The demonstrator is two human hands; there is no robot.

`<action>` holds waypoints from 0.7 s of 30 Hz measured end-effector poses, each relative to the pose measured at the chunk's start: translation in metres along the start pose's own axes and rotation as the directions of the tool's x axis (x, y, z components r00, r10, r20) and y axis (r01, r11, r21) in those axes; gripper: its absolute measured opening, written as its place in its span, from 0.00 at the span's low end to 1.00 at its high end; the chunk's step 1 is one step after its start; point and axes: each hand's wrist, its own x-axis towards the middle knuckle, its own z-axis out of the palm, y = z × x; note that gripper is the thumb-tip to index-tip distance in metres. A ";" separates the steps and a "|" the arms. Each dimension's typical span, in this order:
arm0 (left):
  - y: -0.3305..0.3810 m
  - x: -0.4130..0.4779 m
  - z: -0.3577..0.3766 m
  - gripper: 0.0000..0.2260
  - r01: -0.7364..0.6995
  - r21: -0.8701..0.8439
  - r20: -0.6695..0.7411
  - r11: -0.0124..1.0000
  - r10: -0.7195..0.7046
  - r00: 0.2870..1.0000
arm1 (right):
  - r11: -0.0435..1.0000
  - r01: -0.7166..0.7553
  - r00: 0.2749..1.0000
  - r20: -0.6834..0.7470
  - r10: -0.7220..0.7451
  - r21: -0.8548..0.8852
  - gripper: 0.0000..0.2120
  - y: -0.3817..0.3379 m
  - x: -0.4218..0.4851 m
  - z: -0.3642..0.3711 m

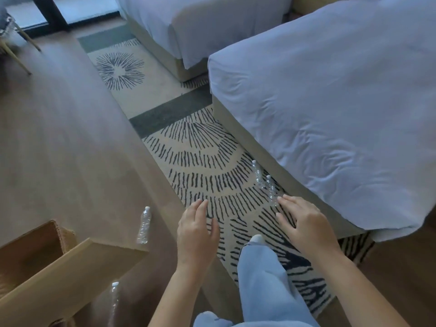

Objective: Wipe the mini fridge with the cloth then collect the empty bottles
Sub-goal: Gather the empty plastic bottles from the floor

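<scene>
Clear ribbed plastic bottle (pixel 271 192) lay on the cream rug with dark dashed arcs (pixel 200 166), near the bed base. A second clear bottle (pixel 257 173) lay just beyond it; couldn't tell if they touched. A third clear bottle (pixel 144 225) lay on the smooth wood-plank floor (pixel 59 138) beside the rug edge, and a fourth, blurred bottle (pixel 115 296) nearer. Right hand (pixel 306 223) was palm-down, fingers spread and relaxed, holding nothing, fingertips at the first bottle's base; contact unclear. Left hand (pixel 197 230) was palm-down over the rug, fingers loosely together, holding nothing. Near bed with wrinkled white duvet (pixel 330 102) stood right, far white bed (pixel 200 20) behind, pale wooden panel (pixel 70 267) lower left.
</scene>
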 end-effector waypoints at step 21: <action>0.007 0.262 0.307 0.20 0.280 -0.086 0.267 0.956 -0.248 0.931 | 0.983 -0.167 0.984 0.073 0.161 0.080 0.17 0.239 0.267 0.161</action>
